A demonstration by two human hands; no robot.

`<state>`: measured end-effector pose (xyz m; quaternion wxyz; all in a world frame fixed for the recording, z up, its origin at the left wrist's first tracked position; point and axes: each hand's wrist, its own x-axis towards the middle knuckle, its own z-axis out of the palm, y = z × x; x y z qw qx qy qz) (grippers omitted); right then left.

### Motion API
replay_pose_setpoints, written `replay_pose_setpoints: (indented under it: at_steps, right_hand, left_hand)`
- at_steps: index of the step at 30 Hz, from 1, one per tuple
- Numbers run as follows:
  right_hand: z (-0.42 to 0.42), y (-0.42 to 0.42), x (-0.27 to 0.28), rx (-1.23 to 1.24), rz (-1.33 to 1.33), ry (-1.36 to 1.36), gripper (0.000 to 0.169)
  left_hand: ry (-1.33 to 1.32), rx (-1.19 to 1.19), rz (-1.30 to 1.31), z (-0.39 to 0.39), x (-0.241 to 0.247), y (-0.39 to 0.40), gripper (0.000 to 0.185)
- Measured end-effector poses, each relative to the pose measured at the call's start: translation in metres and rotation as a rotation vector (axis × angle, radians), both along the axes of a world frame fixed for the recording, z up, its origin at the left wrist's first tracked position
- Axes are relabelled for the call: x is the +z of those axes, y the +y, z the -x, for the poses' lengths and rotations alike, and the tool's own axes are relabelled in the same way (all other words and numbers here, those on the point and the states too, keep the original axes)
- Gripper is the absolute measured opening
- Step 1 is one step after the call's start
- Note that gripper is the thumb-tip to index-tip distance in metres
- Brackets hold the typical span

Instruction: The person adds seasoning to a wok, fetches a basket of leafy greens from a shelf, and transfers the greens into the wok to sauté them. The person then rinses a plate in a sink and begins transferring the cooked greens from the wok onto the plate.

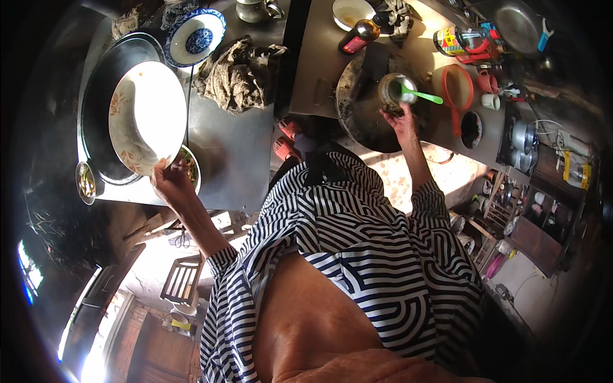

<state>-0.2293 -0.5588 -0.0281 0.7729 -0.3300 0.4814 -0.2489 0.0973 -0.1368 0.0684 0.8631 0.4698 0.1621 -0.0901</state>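
My left hand (175,184) grips the rim of a large white dish (148,119) with a leaf pattern, tilted over a dark wok (98,129). Behind that hand, a bowl (197,179) of green food is partly hidden. On the right, my right hand (403,125) is at the side of a glass jar (392,91), which has a green plastic spoon (424,95) in its mouth. Under the jar lies a round chopping board (354,105) with a dark cleaver blade (375,62) on it. Whether the jar is lifted off the board I cannot tell.
A blue-and-white bowl (195,38) and a crumpled cloth (234,76) are beside the wok. A small dish (86,183) sits at the stove's edge. Beyond the board stand a dark sauce bottle (361,34) and a white bowl (353,13); a red-rimmed strainer (456,91) is to its right.
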Motion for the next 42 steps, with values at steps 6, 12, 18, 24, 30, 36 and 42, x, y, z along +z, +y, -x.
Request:
replay_pose_setpoints:
  at_steps: [6, 12, 18, 24, 30, 36, 42]
  right_hand:
    - [0.03, -0.054, -0.04, -0.255, -0.135, -0.115, 0.052]
    - [0.021, -0.039, -0.041, -0.334, -0.171, -0.197, 0.058]
    - [0.03, 0.006, -0.026, -0.206, 0.011, 0.132, 0.067]
    - [-0.055, 0.056, 0.024, 0.661, 0.225, 0.461, 0.015]
    - [-0.265, 0.121, 0.076, 1.2, 1.413, 0.416, 0.053]
    - [-0.362, 0.132, 0.02, 1.579, 1.691, 0.34, 0.044]
    - [-0.384, 0.101, 0.068, 1.493, 0.862, 0.23, 0.061]
  left_hand:
    - [0.06, -0.147, -0.038, 0.011, 0.006, -0.019, 0.016]
    - [0.155, -0.044, -0.066, 0.035, 0.003, -0.011, 0.009]
    - [0.152, -0.161, -0.128, 0.05, 0.0, -0.009, 0.009]
    - [0.214, -0.212, -0.048, 0.078, -0.01, 0.007, 0.024]
    - [0.151, -0.108, -0.014, 0.088, -0.01, 0.04, 0.022]
    - [0.052, 0.133, -0.118, 0.091, 0.013, 0.082, 0.018]
    - [0.03, 0.331, -0.172, 0.098, 0.0, 0.096, 0.015]
